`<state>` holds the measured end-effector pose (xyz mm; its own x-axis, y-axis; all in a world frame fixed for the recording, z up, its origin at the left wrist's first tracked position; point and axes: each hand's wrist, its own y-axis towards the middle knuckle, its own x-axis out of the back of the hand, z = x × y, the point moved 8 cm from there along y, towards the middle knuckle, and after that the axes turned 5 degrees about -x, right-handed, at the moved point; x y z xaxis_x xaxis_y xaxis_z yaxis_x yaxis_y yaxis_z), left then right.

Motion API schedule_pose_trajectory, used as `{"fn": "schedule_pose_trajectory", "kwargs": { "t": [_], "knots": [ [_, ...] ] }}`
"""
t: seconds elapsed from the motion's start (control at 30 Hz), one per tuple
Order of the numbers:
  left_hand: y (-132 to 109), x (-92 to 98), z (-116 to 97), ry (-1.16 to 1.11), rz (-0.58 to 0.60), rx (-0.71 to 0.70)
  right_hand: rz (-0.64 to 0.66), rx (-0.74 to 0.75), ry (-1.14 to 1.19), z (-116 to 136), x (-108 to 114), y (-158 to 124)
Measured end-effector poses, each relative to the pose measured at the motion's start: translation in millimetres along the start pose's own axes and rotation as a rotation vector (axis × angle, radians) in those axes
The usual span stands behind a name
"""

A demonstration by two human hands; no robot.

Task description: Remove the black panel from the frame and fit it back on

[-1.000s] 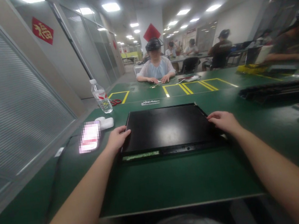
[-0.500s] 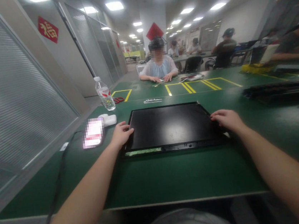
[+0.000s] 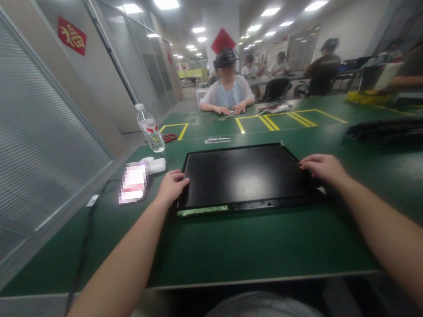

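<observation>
A flat black display panel point(image 3: 242, 175) lies screen up on the green table point(image 3: 260, 249) in front of me. Along its near edge runs a strip point(image 3: 202, 211) that looks light green on the left and dark on the right. My left hand point(image 3: 172, 186) grips the panel's left edge, the thumb on top and the fingers at the side. On the opposite edge, my right hand point(image 3: 323, 168) pinches the frame between thumb and fingers. The undersides of both grips are hidden.
Left of the panel are a lit phone point(image 3: 133, 181), a white case point(image 3: 154, 165), a water bottle point(image 3: 150, 128) and red-handled scissors point(image 3: 170, 138). Small white pieces point(image 3: 217, 139) lie beyond it. Dark long parts point(image 3: 399, 132) sit right. A co-worker point(image 3: 228, 90) sits opposite.
The whole view has shifted slightly, with the scene a little higher and further right. Both hands keep their hold on the panel's sides, and the panel stays in place on the table.
</observation>
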<state>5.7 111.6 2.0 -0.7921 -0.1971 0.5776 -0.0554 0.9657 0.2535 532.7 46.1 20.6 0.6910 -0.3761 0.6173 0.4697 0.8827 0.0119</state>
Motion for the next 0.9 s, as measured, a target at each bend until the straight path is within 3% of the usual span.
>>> {"fn": "schedule_pose_trajectory", "kwargs": {
  "t": [0.47, 0.9],
  "knots": [
    [-1.2, -0.2, 1.1, -0.05, -0.02, 0.048, 0.016, -0.02, -0.003, 1.9, -0.4, -2.9],
    [0.4, -0.9, -1.2, 0.005, -0.012, -0.013, 0.007, 0.017, 0.016, 5.7, 0.5, -4.0]
  ]
}}
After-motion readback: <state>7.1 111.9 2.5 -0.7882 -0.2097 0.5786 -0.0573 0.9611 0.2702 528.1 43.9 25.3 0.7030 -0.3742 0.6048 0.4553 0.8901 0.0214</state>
